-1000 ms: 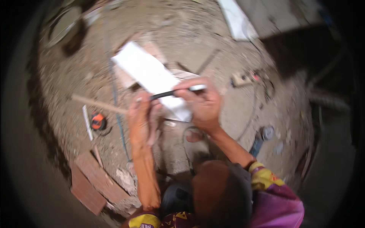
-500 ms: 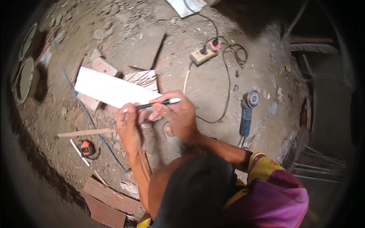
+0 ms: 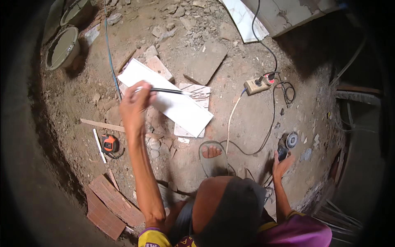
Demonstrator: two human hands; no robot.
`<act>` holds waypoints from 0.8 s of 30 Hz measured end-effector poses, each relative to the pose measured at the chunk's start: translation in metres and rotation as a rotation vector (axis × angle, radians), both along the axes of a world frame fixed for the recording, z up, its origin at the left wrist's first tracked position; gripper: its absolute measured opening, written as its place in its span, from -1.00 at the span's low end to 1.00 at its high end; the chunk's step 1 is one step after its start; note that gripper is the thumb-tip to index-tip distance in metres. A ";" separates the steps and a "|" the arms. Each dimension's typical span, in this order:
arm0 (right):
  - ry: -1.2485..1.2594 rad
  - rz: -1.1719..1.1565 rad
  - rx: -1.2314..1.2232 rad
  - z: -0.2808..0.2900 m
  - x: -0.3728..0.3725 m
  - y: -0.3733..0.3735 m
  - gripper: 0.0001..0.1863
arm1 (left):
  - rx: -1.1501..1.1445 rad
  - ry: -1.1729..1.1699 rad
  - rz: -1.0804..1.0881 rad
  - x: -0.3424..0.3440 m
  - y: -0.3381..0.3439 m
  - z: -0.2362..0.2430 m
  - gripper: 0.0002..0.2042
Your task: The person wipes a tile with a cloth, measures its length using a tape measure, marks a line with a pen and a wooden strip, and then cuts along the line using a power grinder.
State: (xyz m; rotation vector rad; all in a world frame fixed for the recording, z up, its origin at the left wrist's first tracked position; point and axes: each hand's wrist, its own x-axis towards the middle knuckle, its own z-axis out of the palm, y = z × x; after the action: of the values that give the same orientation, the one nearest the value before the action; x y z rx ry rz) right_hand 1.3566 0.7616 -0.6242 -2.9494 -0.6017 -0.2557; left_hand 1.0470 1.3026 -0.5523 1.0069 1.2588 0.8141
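Observation:
My left hand (image 3: 137,99) grips a black pen (image 3: 166,90) with a white end, held over a white tile strip (image 3: 181,115). The strip lies diagonally across broken tile pieces (image 3: 197,90) on the dusty floor. Off to the right, my right hand (image 3: 282,164) has its fingers round the dark body of an angle grinder (image 3: 291,140), whose disc points away from me. An orange and black tape measure (image 3: 110,143) lies left of my left forearm, beside a thin white stick (image 3: 99,146).
A power strip (image 3: 256,87) with coiled cables sits right of the tile. Two buckets (image 3: 72,53) of grey mix stand upper left. Rubble (image 3: 183,20) and a marbled white tile (image 3: 245,20) lie at the back. Brown tile pieces (image 3: 115,197) lie lower left, a wooden strip (image 3: 101,123) above them.
My right hand has let go of the pen and moved right onto the grinder. My left hand still holds the pen, now higher over the tile strip.

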 end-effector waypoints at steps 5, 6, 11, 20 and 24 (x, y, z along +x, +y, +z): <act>0.008 0.071 0.005 -0.036 -0.003 -0.034 -0.17 | 0.083 -0.045 -0.143 0.020 0.010 -0.003 -0.57; 0.008 0.083 0.014 -0.033 -0.012 -0.048 -0.14 | 0.116 0.029 -0.136 0.022 -0.001 -0.001 -0.58; 0.008 -0.181 -0.049 -0.038 0.002 -0.056 -0.10 | 0.154 0.304 -0.065 -0.077 0.022 -0.027 -0.64; -0.043 0.013 -0.178 -0.060 0.041 -0.097 -0.02 | 0.550 1.336 0.248 -0.201 -0.032 -0.093 -0.60; 0.140 -0.180 -0.195 -0.069 -0.025 -0.118 -0.07 | 0.432 0.844 0.187 -0.109 -0.038 -0.085 -0.68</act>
State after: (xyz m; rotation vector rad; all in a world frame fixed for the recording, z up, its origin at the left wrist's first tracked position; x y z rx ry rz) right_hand 1.3313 0.6438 -0.6931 -3.1789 -0.3621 -0.0046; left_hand 0.9376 1.2645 -0.6372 1.7034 1.9582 0.8511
